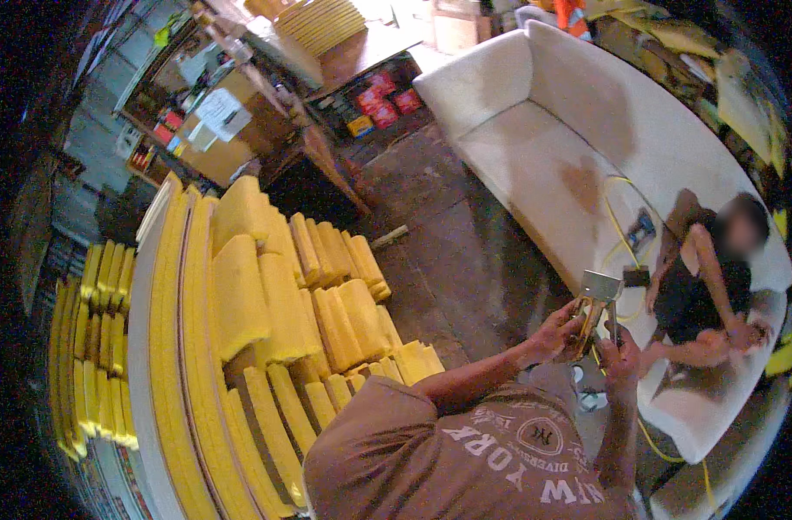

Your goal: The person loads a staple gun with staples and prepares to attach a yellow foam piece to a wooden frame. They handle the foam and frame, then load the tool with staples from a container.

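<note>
In front of my chest I hold what looks like a staple gun (599,290), with a silver metal end and a yellowish body. My left hand (562,334) is closed around its left side. My right hand (622,357) is closed on the lower right part, fingers bent against a narrow metal piece. A yellow hose (649,438) runs down from near my hands. Just beyond, a small dark block (636,277) shows at the sofa; I cannot tell whether it touches the tool. A blue and black tool (641,227) lies on the pale sofa (517,156) beside another yellow hose (610,201).
A person (704,282) in dark clothes sits on the sofa, close to my right. Stacked yellow foam pieces (279,303) rise at my left. Beyond them stand a cluttered shelf (231,130) and a table (361,65) with red packages (383,100) beneath. Dark floor (439,234) lies between.
</note>
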Motion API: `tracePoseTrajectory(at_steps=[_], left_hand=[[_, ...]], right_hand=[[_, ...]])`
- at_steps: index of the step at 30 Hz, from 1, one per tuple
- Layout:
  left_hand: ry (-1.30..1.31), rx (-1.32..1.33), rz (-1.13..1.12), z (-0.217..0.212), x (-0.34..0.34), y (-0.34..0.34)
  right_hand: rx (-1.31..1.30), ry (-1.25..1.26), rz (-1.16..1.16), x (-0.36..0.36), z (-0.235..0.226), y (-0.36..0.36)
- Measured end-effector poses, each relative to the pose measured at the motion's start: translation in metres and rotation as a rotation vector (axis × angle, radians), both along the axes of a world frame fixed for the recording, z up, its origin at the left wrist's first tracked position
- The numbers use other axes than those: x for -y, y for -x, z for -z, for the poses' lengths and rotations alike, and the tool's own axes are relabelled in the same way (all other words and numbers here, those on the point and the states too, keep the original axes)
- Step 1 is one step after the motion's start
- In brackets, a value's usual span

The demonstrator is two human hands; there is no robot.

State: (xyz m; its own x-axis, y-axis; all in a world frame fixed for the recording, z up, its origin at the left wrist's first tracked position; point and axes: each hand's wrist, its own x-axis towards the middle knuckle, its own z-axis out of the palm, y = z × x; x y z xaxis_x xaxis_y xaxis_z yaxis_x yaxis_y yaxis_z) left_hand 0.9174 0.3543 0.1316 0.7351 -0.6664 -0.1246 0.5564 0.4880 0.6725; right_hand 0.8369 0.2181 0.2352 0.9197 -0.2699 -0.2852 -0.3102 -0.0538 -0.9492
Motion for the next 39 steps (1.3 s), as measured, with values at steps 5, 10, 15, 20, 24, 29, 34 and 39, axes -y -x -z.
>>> tracePoseTrajectory(at_steps=[5,10,15,20,24,29,34,39], left_hand=[[0.019,-0.063,-0.099,-0.007,0.014,-0.05],[-0.216,0.038,-0.203,0.031,0.041,-0.092],[0.035,-0.311,-0.114,-0.004,0.047,-0.132],[-0.079,-0.163,-0.069,-0.05,0.063,-0.138],[-0.016,-0.127,0.03,-0.059,0.076,-0.154],[-0.051,-0.14,0.171,-0.056,0.076,-0.189],[-0.106,-0.151,0.326,-0.079,0.069,-0.225],[-0.156,-0.063,0.475,-0.073,0.07,-0.259]], right_hand=[[0.201,0.212,-0.073,0.008,0.018,-0.069],[0.223,0.091,-0.075,0.026,0.019,-0.114],[0.089,-0.16,-0.061,0.054,0.03,-0.145],[0.079,-0.769,0.053,0.074,0.029,-0.146],[0.11,-0.924,0.1,0.085,0.023,-0.148],[0.165,-1.001,0.185,0.085,0.033,-0.16],[0.248,-1.004,0.182,0.068,0.048,-0.18],[0.259,-1.119,0.193,0.061,0.064,-0.196]])
